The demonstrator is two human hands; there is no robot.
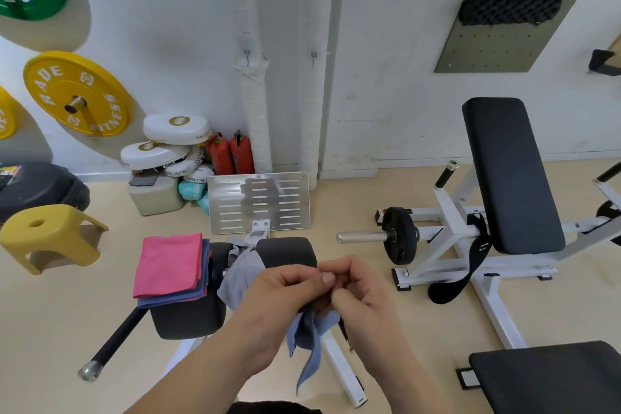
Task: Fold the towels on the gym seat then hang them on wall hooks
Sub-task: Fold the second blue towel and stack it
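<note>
My left hand [285,292] and my right hand [359,292] meet in front of me, both pinching the top of a blue-grey towel [311,336] that hangs down below them. A grey towel [240,274] lies crumpled on the black gym seat [188,316] behind my left hand. A folded stack with a pink towel [169,264] on top and a blue towel beneath it rests on the seat's left side. Two small metal wall hooks [247,55] [313,57] stick out of the white wall above.
A yellow stool [50,235] stands at left. A metal slotted plate [258,202] leans near the wall behind the seat. A black bench with white frame [507,178] and a loaded weight bar [400,233] fill the right. Boxing pads and red extinguishers sit by the wall.
</note>
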